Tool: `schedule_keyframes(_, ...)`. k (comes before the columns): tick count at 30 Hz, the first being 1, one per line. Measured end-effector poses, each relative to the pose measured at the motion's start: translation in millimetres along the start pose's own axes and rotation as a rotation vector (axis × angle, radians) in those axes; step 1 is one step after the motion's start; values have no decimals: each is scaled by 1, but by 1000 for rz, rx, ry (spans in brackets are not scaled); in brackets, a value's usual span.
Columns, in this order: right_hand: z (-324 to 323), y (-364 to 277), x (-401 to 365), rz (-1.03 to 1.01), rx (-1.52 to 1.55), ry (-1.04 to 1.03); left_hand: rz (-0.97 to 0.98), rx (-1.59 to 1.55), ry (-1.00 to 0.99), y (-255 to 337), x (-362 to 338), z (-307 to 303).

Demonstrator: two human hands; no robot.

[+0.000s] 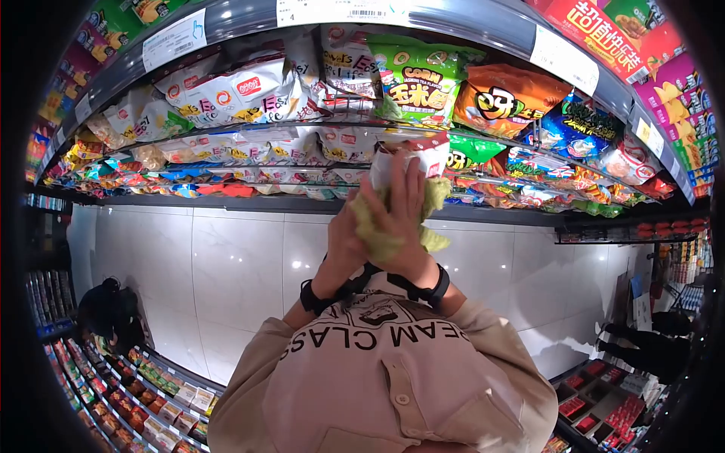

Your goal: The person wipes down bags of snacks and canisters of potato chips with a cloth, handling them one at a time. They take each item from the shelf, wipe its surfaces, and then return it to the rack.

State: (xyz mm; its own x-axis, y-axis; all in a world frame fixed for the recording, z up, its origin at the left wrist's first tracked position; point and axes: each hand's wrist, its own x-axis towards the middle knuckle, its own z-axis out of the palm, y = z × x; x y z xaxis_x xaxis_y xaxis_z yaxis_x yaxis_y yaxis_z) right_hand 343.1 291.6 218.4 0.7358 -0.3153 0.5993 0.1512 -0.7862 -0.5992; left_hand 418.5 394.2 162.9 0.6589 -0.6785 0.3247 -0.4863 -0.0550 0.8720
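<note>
My two hands are close together in front of the snack shelf, around a crumpled yellow-green cloth and a white-and-red snack bag. The left hand presses in from the left, with its fingers partly hidden by the cloth. My right hand is closed over the cloth, its fingers reaching up across the front of the bag. Cloth folds stick out on both sides of the right hand. Exactly how the left fingers grip the bag is hard to see. Behind the bag stand more packets, including a green corn snack bag.
Tiered wire shelves hold white snack bags, an orange bag and a blue bag. A curved shelf edge with price labels runs above. People stand at the far left and right on the tiled floor.
</note>
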Motion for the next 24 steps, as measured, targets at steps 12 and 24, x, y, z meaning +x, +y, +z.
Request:
schedule_keyframes(12,15,6,-33,-24,-338,11,46,-129,-154,-12,-8,-1)
schedule_keyframes(24,-59,17,11,121,302,933,-89,314,-337,14,-5,-7)
